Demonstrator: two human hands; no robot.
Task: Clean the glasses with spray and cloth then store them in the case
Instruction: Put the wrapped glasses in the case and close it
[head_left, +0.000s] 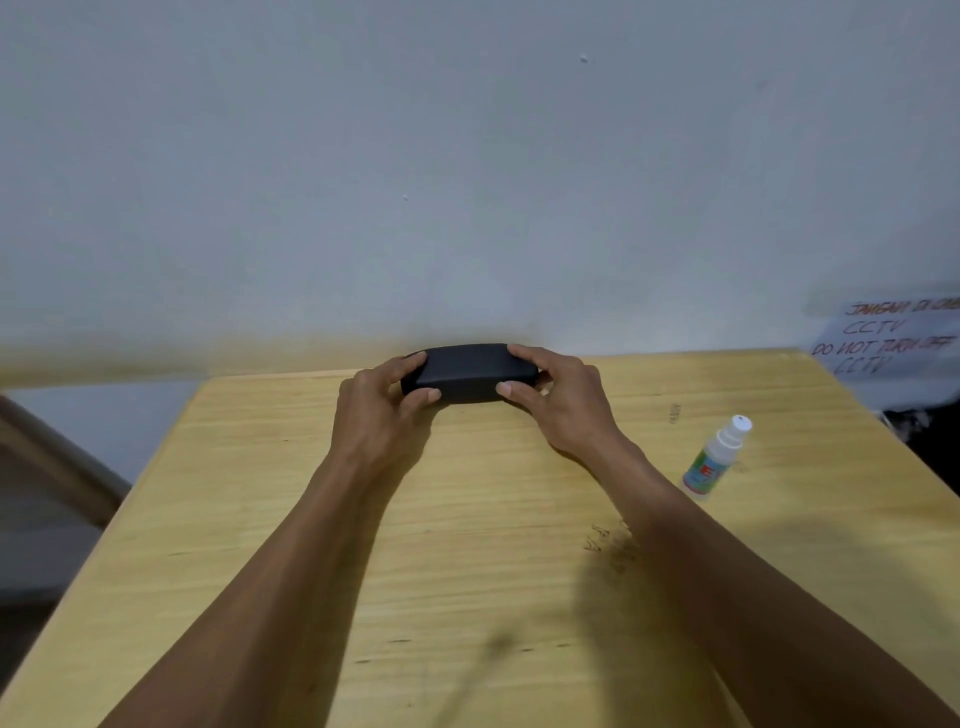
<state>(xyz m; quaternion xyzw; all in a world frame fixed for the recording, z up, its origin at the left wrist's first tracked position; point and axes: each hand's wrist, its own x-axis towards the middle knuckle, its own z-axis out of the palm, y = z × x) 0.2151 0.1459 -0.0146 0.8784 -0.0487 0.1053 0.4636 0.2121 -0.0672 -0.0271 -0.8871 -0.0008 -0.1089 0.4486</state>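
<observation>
A black glasses case (467, 372), closed, lies near the far edge of the wooden table (467, 545). My left hand (376, 410) grips its left end, thumb on the front and fingers over the top. My right hand (558, 402) grips its right end the same way. A small white spray bottle (716, 457) with a green and red label stands on the table to the right, apart from both hands. No glasses and no cloth show in the head view.
A pale wall rises right behind the table. A handwritten paper sign (888, 340) hangs at the right edge. A brown curved piece of furniture (57, 467) stands left of the table. The table's left and right edges slant outward toward me.
</observation>
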